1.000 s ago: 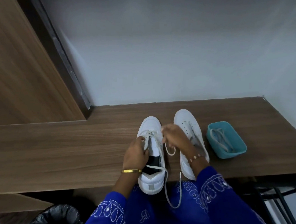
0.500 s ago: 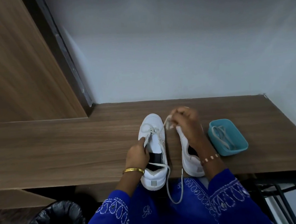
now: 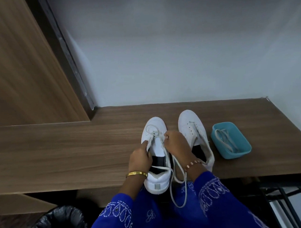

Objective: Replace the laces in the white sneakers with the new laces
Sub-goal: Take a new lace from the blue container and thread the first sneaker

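**Q:** So where's everything sitting on the tabletop [image 3: 78, 150] right now?

**A:** Okay, two white sneakers side by side, toes toward the wall edge, heels toward the near edge. The left sneaker [image 3: 154, 131] has its heel poking just past the near edge. The right sneaker [image 3: 191, 125] sits just beside it, fully on the wood, and its eyelets look bare from what I can see.

**Q:** And the hands?

**A:** Left hand [image 3: 140, 156] grips the left side of the left sneaker's upper, thumb along the eyelet flap. Right hand [image 3: 177, 144] is curled and pinching the lace [image 3: 179, 188] at the eyelets on that same shoe. The lace is threaded only near the toe; its loose ends trail back across the shoe opening and hang off the near edge in a loop over the blue clothing.

**Q:** Anything else around?

**A:** Blue tub [image 3: 238, 154] toward the right edge, near the right sneaker, with another lace [image 3: 225, 141] bundled inside. A bin [image 3: 52, 223] with a black liner sits on the floor below the tabletop's left part.
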